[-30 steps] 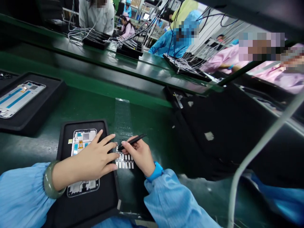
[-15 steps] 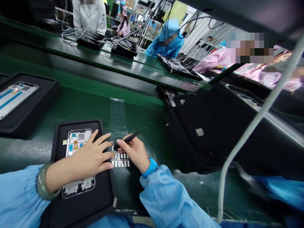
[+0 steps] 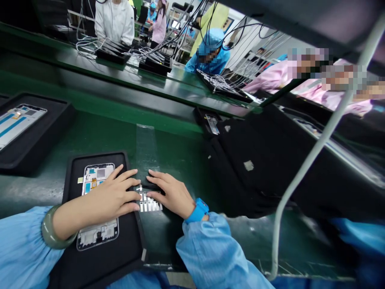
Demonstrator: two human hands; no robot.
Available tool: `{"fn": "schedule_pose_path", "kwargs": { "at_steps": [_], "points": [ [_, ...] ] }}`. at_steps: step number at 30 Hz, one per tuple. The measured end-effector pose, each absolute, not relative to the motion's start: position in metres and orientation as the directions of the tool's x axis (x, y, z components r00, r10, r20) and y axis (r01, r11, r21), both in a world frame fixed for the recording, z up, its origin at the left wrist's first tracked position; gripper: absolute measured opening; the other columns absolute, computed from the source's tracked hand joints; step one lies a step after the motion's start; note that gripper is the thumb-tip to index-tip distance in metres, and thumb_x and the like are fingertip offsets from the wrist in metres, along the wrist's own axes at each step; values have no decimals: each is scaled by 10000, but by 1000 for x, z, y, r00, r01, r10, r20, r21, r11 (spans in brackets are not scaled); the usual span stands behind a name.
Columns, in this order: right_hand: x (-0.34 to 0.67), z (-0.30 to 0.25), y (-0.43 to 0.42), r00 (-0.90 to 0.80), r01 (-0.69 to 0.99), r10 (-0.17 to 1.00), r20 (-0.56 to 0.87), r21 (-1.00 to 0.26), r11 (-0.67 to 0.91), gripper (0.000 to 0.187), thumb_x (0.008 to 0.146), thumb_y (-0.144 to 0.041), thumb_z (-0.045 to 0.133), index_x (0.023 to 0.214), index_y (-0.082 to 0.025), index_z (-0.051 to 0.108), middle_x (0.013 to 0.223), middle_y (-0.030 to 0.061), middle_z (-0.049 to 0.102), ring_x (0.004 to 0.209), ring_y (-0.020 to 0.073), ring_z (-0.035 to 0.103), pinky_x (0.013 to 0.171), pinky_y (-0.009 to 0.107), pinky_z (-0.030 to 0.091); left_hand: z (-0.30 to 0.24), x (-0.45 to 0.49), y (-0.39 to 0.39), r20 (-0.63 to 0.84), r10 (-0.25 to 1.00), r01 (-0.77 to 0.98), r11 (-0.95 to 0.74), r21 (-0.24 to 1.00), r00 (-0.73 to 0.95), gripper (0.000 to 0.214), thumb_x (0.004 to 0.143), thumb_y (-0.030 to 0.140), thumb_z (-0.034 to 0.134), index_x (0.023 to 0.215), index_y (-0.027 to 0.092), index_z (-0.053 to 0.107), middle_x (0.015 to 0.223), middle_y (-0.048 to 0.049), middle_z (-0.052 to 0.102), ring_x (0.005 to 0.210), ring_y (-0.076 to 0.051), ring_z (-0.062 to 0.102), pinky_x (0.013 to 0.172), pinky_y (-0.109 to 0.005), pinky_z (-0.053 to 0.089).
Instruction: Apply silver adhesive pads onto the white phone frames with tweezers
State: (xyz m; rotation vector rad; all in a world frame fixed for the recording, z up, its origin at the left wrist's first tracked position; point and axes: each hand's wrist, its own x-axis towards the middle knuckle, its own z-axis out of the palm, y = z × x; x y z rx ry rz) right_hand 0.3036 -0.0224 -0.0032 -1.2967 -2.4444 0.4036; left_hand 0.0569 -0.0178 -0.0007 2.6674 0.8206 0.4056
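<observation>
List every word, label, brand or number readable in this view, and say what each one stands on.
No word, brand or number is readable anywhere in this view.
White labels between the left hand and right hand: any print too small to read.
Phone frame in the black tray: coloured stickers, no legible text.

on my line, a green assembly bench (image 3: 99, 134) carries two black foam trays (image 3: 132, 241) (image 3: 54, 134), a clear strip of film (image 3: 146, 148) lying just beside the nearer tray, and a rumpled black cloth (image 3: 255, 192) to the right.
</observation>
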Motion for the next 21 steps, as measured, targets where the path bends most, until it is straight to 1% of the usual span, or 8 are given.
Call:
{"fn": "schedule_pose_path", "kwargs": {
  "at_steps": [2,4,5,8,10,13,16,21],
  "points": [
    [304,-11,-21,-514,726,830,217,-405,556,314,855,-392,653,1119,-221,658,1215,83,675,1064,235,660,870,366,559,-1,56,-17,188,593,495,-777,389,783,275,937,437,472,1123,314,632,1259,-4,623,1356,-268,398,1148,-590,208],
    [304,-14,-19,-489,698,825,284,-440,565,210,879,-331,632,1042,-212,688,1060,72,727,966,201,689,821,318,561,0,57,-15,213,614,505,-765,400,760,305,938,439,468,1166,281,595,1275,-29,613,1325,-255,439,1141,-572,249],
    [304,-13,-18,-474,686,825,308,-458,565,188,887,-310,621,1029,-210,694,989,68,737,919,193,695,796,310,560,1,57,-14,228,628,513,-756,407,744,329,940,439,463,1199,263,565,1301,-49,594,1314,-247,453,1136,-562,271],
    [303,-5,-17,-433,660,832,347,-507,555,212,886,-333,616,1039,-213,700,902,68,736,855,197,694,769,326,552,5,60,-12,274,671,534,-726,433,689,407,942,436,458,1293,231,463,1344,-96,557,1287,-229,483,1125,-543,311],
    [302,1,-18,-410,638,840,355,-546,543,229,874,-368,626,1032,-222,706,917,74,738,865,206,693,778,340,549,8,63,-11,297,685,534,-715,451,665,419,941,429,467,1307,229,431,1288,-86,600,1225,-208,538,1119,-540,324],
    [297,7,-22,-383,604,858,343,-610,513,202,874,-334,619,1030,-244,711,923,68,745,856,206,695,780,349,545,9,67,-11,334,685,520,-717,465,647,322,949,393,469,1230,236,486,1145,-39,673,1081,-173,617,1118,-536,323],
    [291,7,-26,-354,561,873,335,-671,485,171,865,-292,627,1004,-249,716,895,53,751,818,198,700,756,333,542,9,68,-10,373,680,501,-724,473,631,218,962,337,453,1121,227,554,1027,-5,705,956,-141,649,1117,-512,327],
    [284,9,-29,-288,517,909,302,-750,413,110,828,-312,680,892,-233,723,824,42,741,749,185,696,685,302,537,7,68,-11,409,672,466,-732,497,617,191,970,261,431,1036,208,602,939,18,723,837,-107,657,1099,-462,368]
  ]
}}
